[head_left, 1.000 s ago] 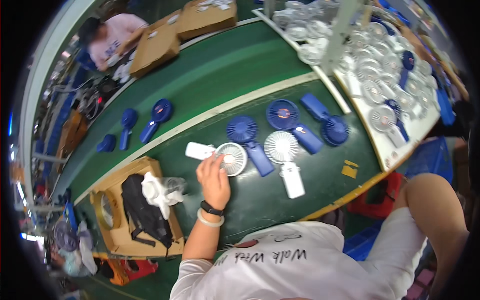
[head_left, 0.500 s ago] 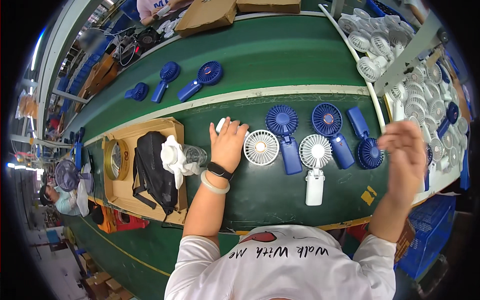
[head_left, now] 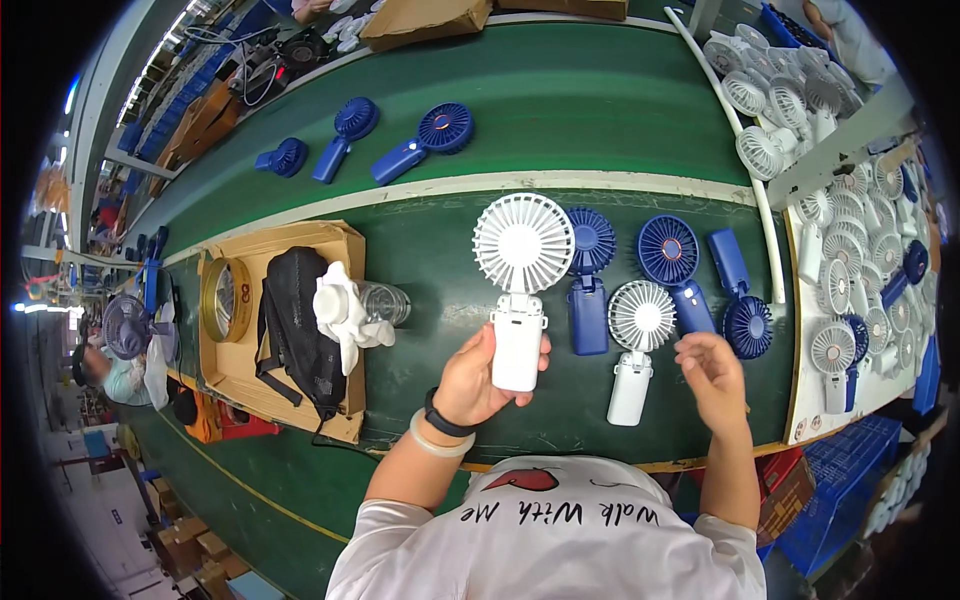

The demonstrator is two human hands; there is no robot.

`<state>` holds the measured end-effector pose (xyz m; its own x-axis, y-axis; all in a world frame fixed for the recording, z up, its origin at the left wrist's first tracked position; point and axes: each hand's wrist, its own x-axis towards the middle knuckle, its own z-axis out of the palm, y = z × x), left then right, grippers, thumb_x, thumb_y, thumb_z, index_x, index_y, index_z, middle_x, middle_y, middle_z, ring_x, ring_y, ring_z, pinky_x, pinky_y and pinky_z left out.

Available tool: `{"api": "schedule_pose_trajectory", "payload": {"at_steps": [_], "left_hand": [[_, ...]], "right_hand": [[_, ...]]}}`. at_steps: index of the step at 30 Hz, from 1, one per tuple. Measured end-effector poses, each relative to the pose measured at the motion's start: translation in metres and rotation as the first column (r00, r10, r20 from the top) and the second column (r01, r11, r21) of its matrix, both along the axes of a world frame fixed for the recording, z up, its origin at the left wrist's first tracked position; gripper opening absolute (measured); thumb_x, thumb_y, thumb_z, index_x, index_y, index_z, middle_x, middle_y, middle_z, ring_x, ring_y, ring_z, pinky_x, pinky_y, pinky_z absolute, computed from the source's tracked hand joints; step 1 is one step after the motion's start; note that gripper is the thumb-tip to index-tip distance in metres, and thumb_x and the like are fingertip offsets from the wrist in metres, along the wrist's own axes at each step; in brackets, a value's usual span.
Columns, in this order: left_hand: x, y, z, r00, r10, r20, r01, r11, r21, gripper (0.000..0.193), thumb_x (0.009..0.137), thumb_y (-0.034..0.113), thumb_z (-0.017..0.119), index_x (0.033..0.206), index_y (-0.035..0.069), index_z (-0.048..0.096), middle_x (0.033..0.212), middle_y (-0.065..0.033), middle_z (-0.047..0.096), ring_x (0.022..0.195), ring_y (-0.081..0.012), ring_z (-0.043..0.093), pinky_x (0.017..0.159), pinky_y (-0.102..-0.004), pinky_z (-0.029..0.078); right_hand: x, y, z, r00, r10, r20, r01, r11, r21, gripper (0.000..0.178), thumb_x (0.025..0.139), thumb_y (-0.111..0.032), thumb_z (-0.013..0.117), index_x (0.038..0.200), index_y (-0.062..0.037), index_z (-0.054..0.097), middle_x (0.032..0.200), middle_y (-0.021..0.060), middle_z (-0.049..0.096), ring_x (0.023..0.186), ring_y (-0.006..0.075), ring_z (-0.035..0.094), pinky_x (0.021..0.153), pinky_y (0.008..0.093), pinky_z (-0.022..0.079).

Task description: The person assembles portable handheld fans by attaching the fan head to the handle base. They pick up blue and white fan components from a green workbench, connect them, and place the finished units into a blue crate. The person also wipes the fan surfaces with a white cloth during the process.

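Note:
My left hand (head_left: 468, 378) grips the handle of a white handheld fan (head_left: 516, 355), raised above the green work surface with its round grille toward the far side. Over by the blue fans, my right hand (head_left: 718, 380) is loosely curled, fingers apart, and holds nothing that shows. Just left of it lies a second white handheld fan (head_left: 641, 318). A blue fan (head_left: 668, 250) has its handle end near my right fingertips. Another blue fan (head_left: 590, 315) is partly hidden behind the raised white one. At the right, a blue fan (head_left: 747, 327) lies with its head toward me.
A cardboard tray (head_left: 355, 255) at left holds a black bag (head_left: 300, 330) and a roll of tape (head_left: 225, 300). Beside it are a white cloth (head_left: 345, 310) and a clear bottle (head_left: 385, 303). Several blue fans rest on the green belt (head_left: 570, 110). White fans (head_left: 840, 260) crowd the right-hand board.
My left hand has picked up the white fan and turned it upright toward me. My right hand has come left and nearer, away from the right-hand pile of fans.

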<state>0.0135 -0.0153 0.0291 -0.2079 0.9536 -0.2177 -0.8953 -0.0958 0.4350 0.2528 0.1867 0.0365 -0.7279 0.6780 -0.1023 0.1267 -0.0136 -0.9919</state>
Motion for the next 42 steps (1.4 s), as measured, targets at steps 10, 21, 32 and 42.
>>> {"api": "schedule_pose_trajectory", "payload": {"at_steps": [10,21,32,42], "left_hand": [[-0.005,0.009,-0.009,0.993,0.078,0.089,-0.082,0.996,0.046,0.051,0.095,0.041,0.039,0.132,0.005,0.035,0.120,-0.0159,0.048,0.100,-0.0288,0.053,0.081,-0.0431,0.053],[0.001,0.008,-0.020,0.805,0.110,-0.582,-0.266,0.945,-0.189,0.054,0.086,0.013,0.061,0.130,0.004,0.030,0.110,-0.0087,0.050,0.092,-0.0196,0.057,0.080,-0.0397,0.053],[-0.005,0.003,-0.027,0.850,0.227,-0.475,-0.292,0.954,-0.068,0.046,0.091,0.010,0.053,0.131,0.003,0.031,0.119,-0.0155,0.053,0.105,-0.0243,0.057,0.089,-0.0364,0.047],[-0.011,-0.001,-0.032,0.887,0.225,-0.403,-0.273,0.960,-0.067,0.046,0.090,0.010,0.053,0.130,0.003,0.033,0.119,-0.0150,0.053,0.105,-0.0242,0.058,0.090,-0.0375,0.046]], "right_hand": [[-0.011,-0.037,-0.001,0.962,0.151,0.227,-0.271,0.630,0.728,0.025,0.071,-0.001,0.064,0.096,-0.0043,0.059,0.093,0.0121,0.058,0.083,0.0317,0.056,0.075,0.0386,0.045],[0.002,-0.048,-0.010,0.885,-0.011,0.465,-0.388,0.534,0.751,0.043,0.065,-0.012,0.075,0.104,-0.0088,0.058,0.113,0.0177,0.046,0.103,0.0382,0.048,0.086,0.0447,0.043],[0.018,-0.028,-0.005,0.938,-0.011,0.347,-0.117,0.930,0.348,0.046,0.083,-0.009,0.058,0.126,-0.0012,0.042,0.114,0.0193,0.053,0.094,0.0315,0.058,0.080,0.0379,0.047],[0.039,-0.024,-0.017,0.854,-0.140,0.502,-0.081,0.915,0.395,0.049,0.083,-0.010,0.060,0.128,0.0004,0.042,0.113,0.0160,0.055,0.097,0.0288,0.056,0.084,0.0361,0.045]]}}
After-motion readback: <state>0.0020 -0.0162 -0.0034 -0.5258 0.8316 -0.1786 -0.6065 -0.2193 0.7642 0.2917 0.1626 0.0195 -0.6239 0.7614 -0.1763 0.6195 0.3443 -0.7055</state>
